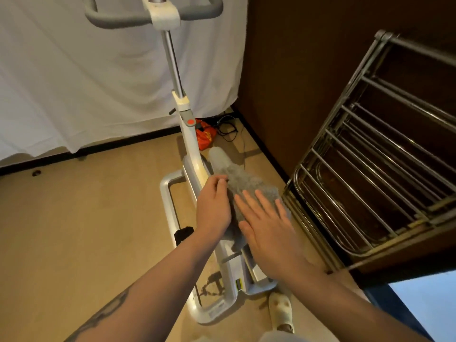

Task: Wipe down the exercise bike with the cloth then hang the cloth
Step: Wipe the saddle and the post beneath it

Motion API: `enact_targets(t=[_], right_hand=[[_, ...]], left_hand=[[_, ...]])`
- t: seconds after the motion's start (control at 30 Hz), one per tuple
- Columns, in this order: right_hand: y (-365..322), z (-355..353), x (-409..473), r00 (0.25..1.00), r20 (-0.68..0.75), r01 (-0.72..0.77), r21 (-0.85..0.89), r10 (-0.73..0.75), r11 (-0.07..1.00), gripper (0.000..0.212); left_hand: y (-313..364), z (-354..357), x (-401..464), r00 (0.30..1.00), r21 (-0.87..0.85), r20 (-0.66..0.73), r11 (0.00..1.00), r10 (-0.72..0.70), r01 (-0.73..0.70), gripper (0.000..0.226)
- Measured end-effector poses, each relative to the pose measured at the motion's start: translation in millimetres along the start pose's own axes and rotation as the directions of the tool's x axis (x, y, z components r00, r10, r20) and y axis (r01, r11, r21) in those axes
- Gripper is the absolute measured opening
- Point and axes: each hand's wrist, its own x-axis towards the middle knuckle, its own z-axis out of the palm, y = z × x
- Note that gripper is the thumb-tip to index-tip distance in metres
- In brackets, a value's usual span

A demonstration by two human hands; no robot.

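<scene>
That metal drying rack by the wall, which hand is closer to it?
Right. The right hand lies flat on the grey cloth, just left of the metal drying rack. The left hand pinches the cloth's far side, farther from the rack.

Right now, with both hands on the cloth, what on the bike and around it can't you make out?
Head view only:
- Bike seat: hidden under the grey cloth and both hands, left hand, right hand.
- Handlebar: its top is cut off by the upper edge.
- Drying rack: runs past the right edge.
- Red bag: partly behind the bike frame; its contents can't be told.
</scene>
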Motion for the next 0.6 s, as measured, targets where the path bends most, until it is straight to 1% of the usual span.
enact_targets(t=[0.07,0.1,0.17,0.23,0.3,0.37,0.43,0.47,0.53,0.57,0.6], right_hand=[[2,-2,13,0.993,-0.001,-0.118,0.116,0.119,0.986,0.051],[1,-3,27,0.984,-0.013,-0.174,0.137,0.177,0.975,0.051],[-2,-3,50,0.965,-0.041,-0.255,0.083,0.259,0.963,0.051],[-2,-2,59,0.956,-0.033,-0.290,0.069,0.293,0.954,0.052],[-6,-1,45,0.950,-0.021,-0.308,0.087,0.311,0.947,0.055],[-12,3,28,0.940,-0.058,-0.333,0.060,0.336,0.941,0.060],[-6,7,40,0.923,-0.068,-0.374,0.065,0.378,0.925,0.062],[3,6,56,0.913,-0.035,-0.402,0.099,0.407,0.910,0.061],[18,-6,84,0.884,0.092,-0.467,0.179,0.458,0.866,0.058],[20,-8,91,0.881,0.114,-0.473,0.188,0.460,0.861,0.057],[20,-7,89,0.889,0.086,-0.458,0.143,0.450,0.877,0.058]], left_hand=[[1,3,1,0.999,-0.006,0.008,0.999,0.034,-0.034,0.028],[0,5,1,0.998,0.027,0.013,0.998,0.062,-0.062,0.031],[-6,9,0,0.994,0.121,-0.001,0.987,0.110,-0.109,0.039],[-11,11,1,0.993,0.159,-0.026,0.981,0.115,-0.110,0.044],[-12,12,0,0.995,0.122,-0.039,0.988,0.096,-0.090,0.044],[-15,12,0,0.992,0.116,-0.059,0.988,0.112,-0.104,0.042],[-16,13,1,0.992,0.138,-0.065,0.985,0.111,-0.101,0.041],[-17,14,3,0.994,0.149,-0.058,0.985,0.095,-0.085,0.042],[-16,14,1,0.996,0.158,-0.044,0.985,0.075,-0.067,0.043],[-17,13,1,0.996,0.165,-0.041,0.984,0.076,-0.068,0.043],[-18,13,1,0.996,0.171,-0.041,0.983,0.081,-0.073,0.043]])
